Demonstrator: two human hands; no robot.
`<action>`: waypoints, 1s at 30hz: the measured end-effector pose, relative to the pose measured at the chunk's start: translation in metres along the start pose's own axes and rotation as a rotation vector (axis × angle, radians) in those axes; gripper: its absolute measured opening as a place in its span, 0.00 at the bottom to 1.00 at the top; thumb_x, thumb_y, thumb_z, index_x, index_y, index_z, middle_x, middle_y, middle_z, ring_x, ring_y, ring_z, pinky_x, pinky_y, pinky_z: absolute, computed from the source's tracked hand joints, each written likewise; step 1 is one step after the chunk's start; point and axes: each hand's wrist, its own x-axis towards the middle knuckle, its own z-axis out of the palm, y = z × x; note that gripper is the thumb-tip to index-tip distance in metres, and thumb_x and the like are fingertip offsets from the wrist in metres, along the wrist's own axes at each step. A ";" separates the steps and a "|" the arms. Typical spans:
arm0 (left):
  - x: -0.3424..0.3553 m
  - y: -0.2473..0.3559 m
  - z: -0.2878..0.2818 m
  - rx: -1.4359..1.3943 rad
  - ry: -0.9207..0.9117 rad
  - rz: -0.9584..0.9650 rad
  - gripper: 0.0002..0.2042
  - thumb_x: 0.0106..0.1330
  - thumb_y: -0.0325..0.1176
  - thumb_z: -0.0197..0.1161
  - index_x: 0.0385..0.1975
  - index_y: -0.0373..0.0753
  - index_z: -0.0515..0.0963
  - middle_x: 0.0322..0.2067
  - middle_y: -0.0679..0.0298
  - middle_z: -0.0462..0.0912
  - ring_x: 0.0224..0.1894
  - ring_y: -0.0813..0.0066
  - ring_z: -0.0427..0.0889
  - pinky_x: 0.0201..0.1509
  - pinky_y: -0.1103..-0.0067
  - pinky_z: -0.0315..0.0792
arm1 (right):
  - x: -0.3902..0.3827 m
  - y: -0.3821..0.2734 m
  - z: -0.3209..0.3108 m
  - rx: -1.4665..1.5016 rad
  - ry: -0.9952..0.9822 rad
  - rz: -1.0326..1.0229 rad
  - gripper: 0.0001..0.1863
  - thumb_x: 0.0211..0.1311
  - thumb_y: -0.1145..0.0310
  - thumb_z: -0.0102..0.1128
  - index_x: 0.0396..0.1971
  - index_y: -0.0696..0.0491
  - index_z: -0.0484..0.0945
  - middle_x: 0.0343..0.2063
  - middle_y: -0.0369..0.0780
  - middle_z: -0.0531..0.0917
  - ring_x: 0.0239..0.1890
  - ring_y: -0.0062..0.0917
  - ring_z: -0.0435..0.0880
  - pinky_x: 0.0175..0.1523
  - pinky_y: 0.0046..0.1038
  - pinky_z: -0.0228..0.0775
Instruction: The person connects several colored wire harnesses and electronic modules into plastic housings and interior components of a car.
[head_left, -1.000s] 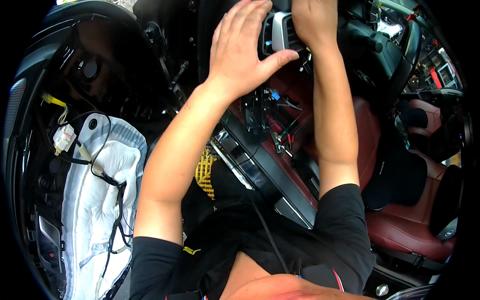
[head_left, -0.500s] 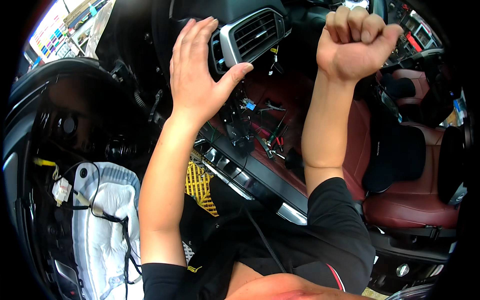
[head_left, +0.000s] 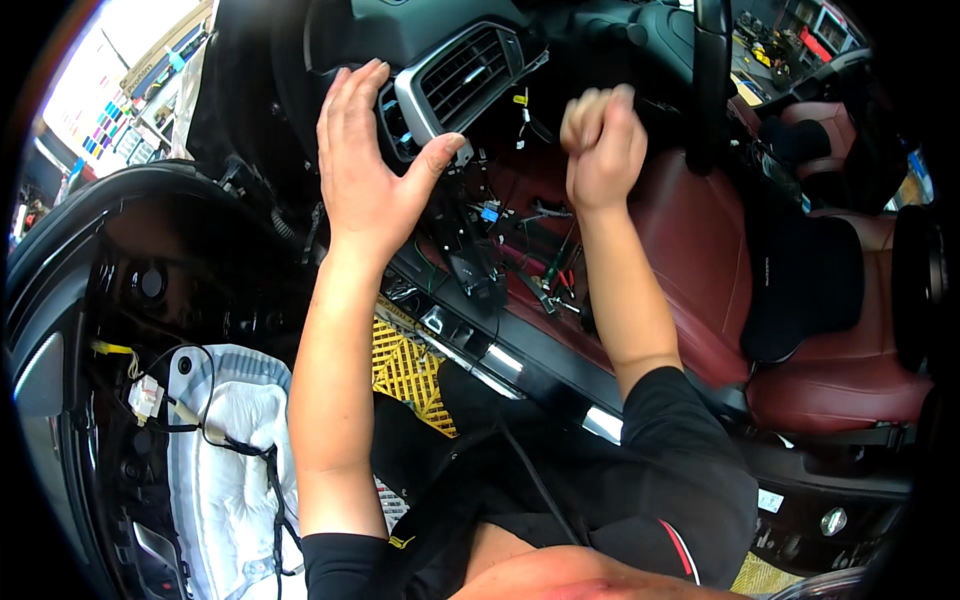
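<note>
while left hand (head_left: 372,175) fingers splay by air vent (head_left: 462,80), right hand (head_left: 600,150) fisted over red seat (head_left: 700,250).

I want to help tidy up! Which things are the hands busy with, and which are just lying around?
Busy with:
- left hand, open, against the air vent
- right hand, closed in a fist near the loose wires; whether it holds anything cannot be seen

Lying around:
- tools on the red seat
- white padding in the open door
- yellow grid mat
</note>
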 end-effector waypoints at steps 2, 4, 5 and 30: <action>0.001 0.003 0.001 0.008 -0.003 0.003 0.38 0.58 0.50 0.74 0.65 0.36 0.69 0.64 0.53 0.71 0.72 0.53 0.62 0.74 0.63 0.57 | -0.044 -0.003 -0.027 -0.207 -0.009 0.062 0.27 0.79 0.55 0.41 0.17 0.53 0.65 0.17 0.35 0.69 0.22 0.17 0.66 0.28 0.21 0.57; 0.002 0.003 0.001 0.003 0.013 0.024 0.38 0.55 0.51 0.76 0.63 0.38 0.71 0.63 0.55 0.71 0.71 0.51 0.62 0.73 0.61 0.59 | -0.080 -0.016 -0.054 -0.423 -0.026 0.117 0.26 0.78 0.56 0.44 0.19 0.55 0.69 0.19 0.36 0.72 0.24 0.17 0.67 0.30 0.21 0.59; 0.003 0.003 0.000 0.020 0.002 0.034 0.38 0.56 0.51 0.75 0.64 0.39 0.71 0.63 0.55 0.71 0.71 0.51 0.63 0.72 0.61 0.60 | -0.090 -0.033 -0.061 -0.490 -0.026 0.071 0.24 0.78 0.57 0.45 0.21 0.56 0.71 0.22 0.37 0.73 0.24 0.17 0.67 0.30 0.21 0.59; 0.007 0.033 -0.004 0.467 -0.205 0.136 0.42 0.62 0.48 0.71 0.70 0.32 0.58 0.68 0.45 0.63 0.72 0.47 0.61 0.73 0.61 0.59 | 0.021 0.034 -0.019 -0.958 -0.053 -0.496 0.23 0.59 0.78 0.50 0.56 0.63 0.75 0.55 0.54 0.78 0.61 0.47 0.75 0.67 0.38 0.66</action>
